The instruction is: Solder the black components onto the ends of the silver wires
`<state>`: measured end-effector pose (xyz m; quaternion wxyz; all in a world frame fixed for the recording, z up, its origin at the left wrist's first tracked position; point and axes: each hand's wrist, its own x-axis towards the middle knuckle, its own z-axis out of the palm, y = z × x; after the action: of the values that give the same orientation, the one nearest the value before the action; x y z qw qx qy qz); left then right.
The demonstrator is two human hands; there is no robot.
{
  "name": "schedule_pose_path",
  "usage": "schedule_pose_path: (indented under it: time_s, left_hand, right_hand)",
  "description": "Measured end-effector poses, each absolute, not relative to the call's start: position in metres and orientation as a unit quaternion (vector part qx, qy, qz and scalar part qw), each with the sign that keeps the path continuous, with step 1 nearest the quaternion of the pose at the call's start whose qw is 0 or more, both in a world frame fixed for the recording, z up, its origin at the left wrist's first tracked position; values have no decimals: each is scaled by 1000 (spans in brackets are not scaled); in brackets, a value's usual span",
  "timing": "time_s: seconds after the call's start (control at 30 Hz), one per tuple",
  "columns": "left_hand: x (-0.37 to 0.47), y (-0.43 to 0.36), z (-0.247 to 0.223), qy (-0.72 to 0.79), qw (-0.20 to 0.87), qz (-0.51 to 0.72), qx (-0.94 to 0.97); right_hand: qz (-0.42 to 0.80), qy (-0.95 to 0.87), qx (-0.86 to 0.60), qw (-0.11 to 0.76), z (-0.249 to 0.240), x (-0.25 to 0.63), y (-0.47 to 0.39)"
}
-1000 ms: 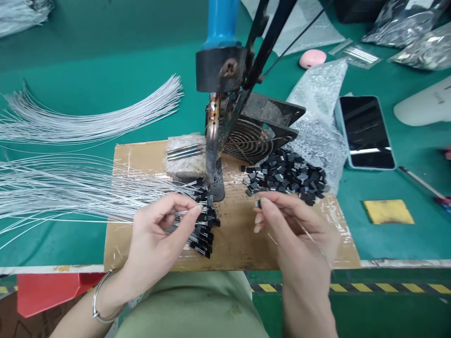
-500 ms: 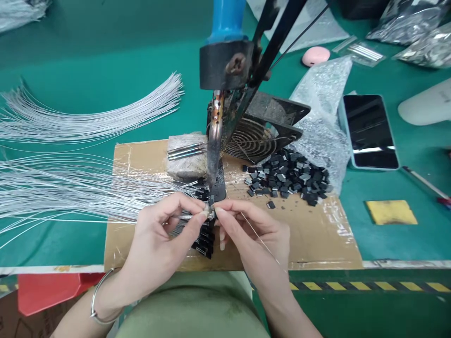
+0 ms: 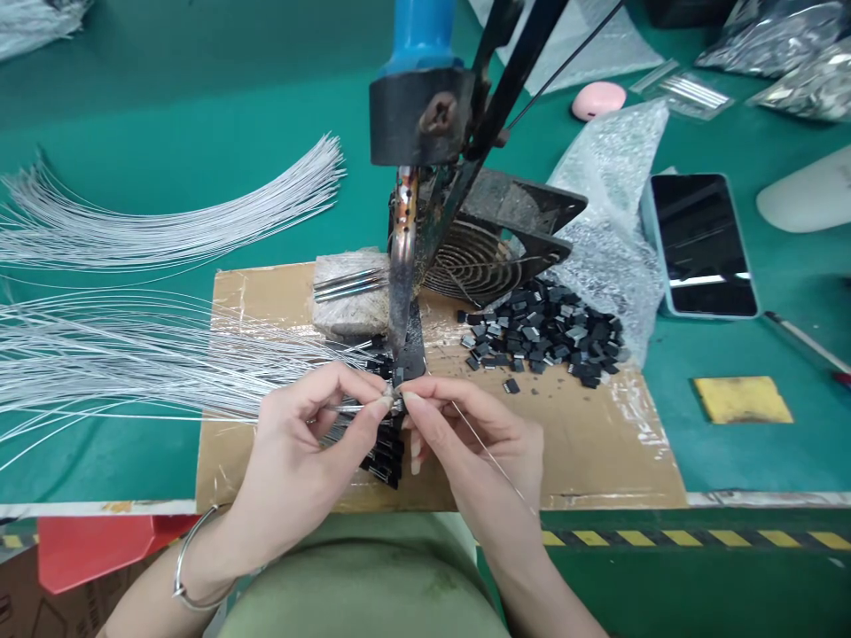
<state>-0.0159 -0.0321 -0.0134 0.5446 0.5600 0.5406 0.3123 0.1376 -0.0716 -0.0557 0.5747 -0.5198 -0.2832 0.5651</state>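
Observation:
My left hand (image 3: 299, 456) is closed in a pinch on a white wire (image 3: 347, 408), thumb and index finger at its end. Facing it, my right hand (image 3: 488, 456) pinches a small connector (image 3: 398, 403), mostly hidden by the fingertips. A thin solder wire (image 3: 488, 452) runs across the right hand. Just above the fingertips, the dark tip of a soldering iron (image 3: 401, 301) with a blue handle points down. Black connectors (image 3: 384, 461) on wire ends lie beneath my hands. The contact between wire and connector is too small to make out.
A cardboard sheet (image 3: 565, 452) covers the table front. Loose black connectors (image 3: 545, 332) are heaped right, near a fan (image 3: 479, 261). White wires (image 3: 133, 354) spread left. A phone (image 3: 701, 244), yellow sponge (image 3: 743, 400) and bubble wrap (image 3: 615, 204) lie right.
Both hands keep their pinch, the right fingertips shifting very slightly left. The soldering iron appears a little further left in view.

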Motion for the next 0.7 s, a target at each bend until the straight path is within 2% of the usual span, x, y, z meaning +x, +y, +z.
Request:
schedule_pose_path:
  time_s: [0.27,0.57,0.7]
  left_hand:
    - [-12,-25,-14,563,535,313,547]
    - [-9,-19,-14,567,532,321,541]
    - [-8,-18,-13,569,531,322,539]
  right_hand:
    - [412,-455,-606,506,-55,147,-80]
    - [379,-480,-621,491,-51,158,-78]
    - [392,-486,-573,531,-46,159,-71]
